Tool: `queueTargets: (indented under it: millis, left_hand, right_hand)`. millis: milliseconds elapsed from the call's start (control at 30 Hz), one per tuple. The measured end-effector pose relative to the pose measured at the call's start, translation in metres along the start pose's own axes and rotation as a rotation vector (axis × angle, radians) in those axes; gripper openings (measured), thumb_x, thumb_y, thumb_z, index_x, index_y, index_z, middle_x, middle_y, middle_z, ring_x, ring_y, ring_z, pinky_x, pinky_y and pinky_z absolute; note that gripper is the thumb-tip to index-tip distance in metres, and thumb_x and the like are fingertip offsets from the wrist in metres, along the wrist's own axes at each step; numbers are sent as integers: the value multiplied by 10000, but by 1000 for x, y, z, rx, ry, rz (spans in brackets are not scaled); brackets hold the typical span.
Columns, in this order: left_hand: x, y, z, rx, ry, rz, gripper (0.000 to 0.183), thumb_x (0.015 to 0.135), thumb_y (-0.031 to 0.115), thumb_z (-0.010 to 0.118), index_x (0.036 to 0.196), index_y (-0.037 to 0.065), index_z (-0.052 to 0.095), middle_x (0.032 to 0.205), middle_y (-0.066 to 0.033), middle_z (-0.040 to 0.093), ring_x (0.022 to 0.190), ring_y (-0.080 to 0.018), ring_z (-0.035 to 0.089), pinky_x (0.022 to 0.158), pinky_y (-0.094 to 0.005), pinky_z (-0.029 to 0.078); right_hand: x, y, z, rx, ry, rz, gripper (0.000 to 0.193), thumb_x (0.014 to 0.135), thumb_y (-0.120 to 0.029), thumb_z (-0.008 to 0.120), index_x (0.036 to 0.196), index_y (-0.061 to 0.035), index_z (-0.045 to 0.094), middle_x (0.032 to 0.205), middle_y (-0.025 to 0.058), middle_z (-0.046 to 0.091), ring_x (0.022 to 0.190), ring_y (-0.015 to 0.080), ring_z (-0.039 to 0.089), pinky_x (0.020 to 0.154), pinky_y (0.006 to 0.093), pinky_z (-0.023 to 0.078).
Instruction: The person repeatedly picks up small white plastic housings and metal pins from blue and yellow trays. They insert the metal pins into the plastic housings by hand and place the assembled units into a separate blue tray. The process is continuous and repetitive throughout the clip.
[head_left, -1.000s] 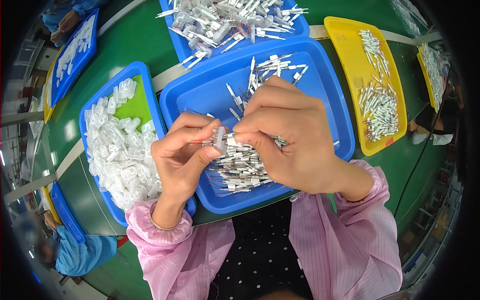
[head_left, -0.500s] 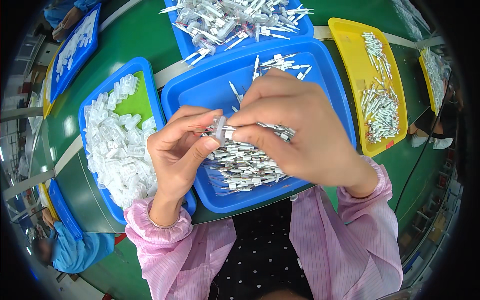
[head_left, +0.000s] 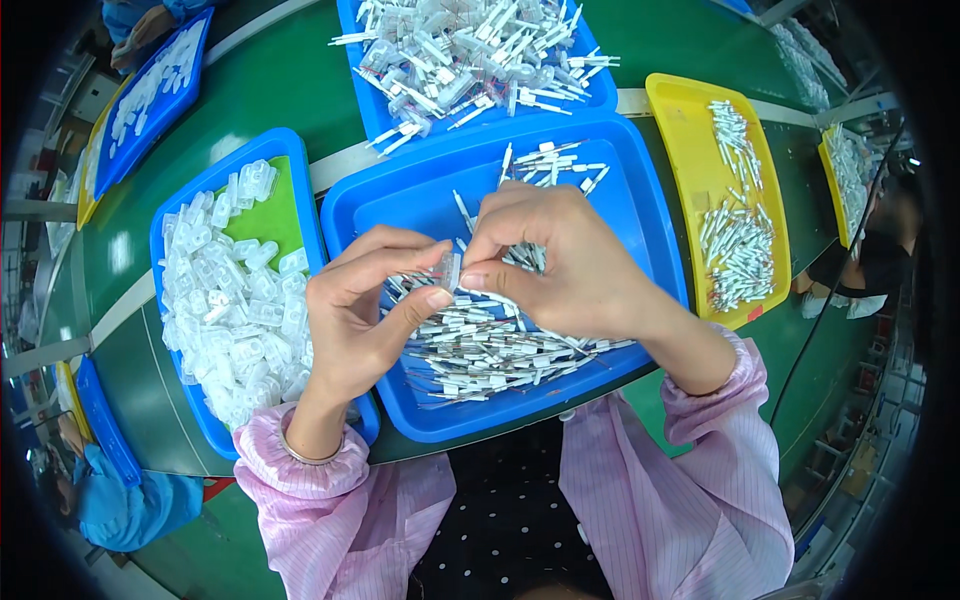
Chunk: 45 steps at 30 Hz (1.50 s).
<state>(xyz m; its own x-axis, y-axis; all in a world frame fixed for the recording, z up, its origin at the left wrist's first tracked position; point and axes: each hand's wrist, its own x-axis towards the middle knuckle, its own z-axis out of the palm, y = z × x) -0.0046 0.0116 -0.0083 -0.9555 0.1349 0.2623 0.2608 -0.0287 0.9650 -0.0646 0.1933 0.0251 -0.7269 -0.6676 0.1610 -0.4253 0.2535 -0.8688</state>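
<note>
Above the middle blue tray (head_left: 392,205), my left hand (head_left: 365,290) pinches a small clear plastic housing (head_left: 447,271) between thumb and fingers. My right hand (head_left: 560,265) is closed at the housing's right side, thumb and forefinger pressed together against it. What lies between those right fingertips is too small and covered to name. Below both hands, the tray holds a heap of thin white wired pieces (head_left: 490,345), with a few more at its far side.
At left, a blue tray (head_left: 312,215) holds many clear housings (head_left: 240,310) on a green sheet. A blue tray (head_left: 375,110) of wired housings stands at the far side. The yellow tray (head_left: 675,130) at right holds white pieces. Blue-sleeved people sit at the left.
My right hand has drawn in lower and its fingertips now meet the housing's right side. The white piece seen there earlier is mostly out of sight. The view has shifted slightly.
</note>
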Motion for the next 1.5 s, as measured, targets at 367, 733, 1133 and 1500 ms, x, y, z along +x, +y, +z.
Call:
queueTargets:
  millis: [367, 733, 1133, 1500]
  left_hand:
    - [3, -3, -5, 206, 164, -119, 203, 801, 88, 587, 978, -13, 588, 897, -115, 587, 809, -193, 574, 697, -284, 457]
    - [-11, -13, -104, 1586, 305, -106, 202, 621, -80, 539, 786, -5, 628, 832, -120, 596, 786, -312, 527, 707, -372, 456]
    - [-8, -3, -113, 1621, 282, -335, 203, 638, -65, 584, 835, -16, 592, 871, -142, 565, 870, -314, 490, 755, -381, 421]
    - [5, 10, -59, -140, 303, -97, 192, 807, 133, 624, 935, 31, 524, 811, -147, 619, 602, -127, 563, 489, -213, 393]
  right_hand:
    - [108, 105, -133, -641, 710, 222, 253, 733, -291, 644, 815, -55, 680, 707, 92, 651, 667, 214, 624, 626, 307, 466]
    - [58, 22, -58, -639, 343, -206, 119, 762, -102, 592, 772, 10, 631, 744, 147, 608, 659, 261, 582, 624, 335, 456]
    - [9, 33, 46, -510, -178, -87, 94, 609, 62, 548, 703, 63, 552, 773, 199, 549, 676, 355, 582, 602, 398, 492]
    - [26, 22, 64, -843, -395, 70, 191, 637, -31, 585, 811, 41, 560, 843, 180, 570, 773, 316, 604, 604, 405, 489]
